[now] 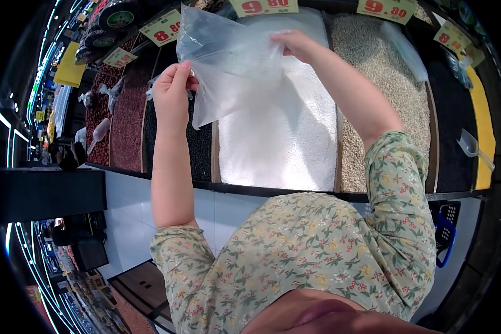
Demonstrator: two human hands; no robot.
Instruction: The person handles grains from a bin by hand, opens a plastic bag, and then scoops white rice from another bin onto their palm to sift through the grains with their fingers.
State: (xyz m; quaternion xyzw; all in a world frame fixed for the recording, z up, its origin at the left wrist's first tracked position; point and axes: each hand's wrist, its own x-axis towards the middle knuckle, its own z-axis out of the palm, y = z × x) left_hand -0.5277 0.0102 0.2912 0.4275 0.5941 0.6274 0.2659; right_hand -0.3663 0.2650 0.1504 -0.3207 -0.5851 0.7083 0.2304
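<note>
The left hand [173,84] and right hand [293,45] pinch a clear plastic bag [225,61] (spread between their fingertips) above white grain [281,142].

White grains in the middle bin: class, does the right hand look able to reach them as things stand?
Probably yes: the white grains lie uncovered at the near side, though the right hand seems busy holding the plastic bag and might need freeing first.

Grocery shop, printed price cards [265,6], open bins [433,146] of loose grain [353,161], plastic scoop [469,143]
</note>
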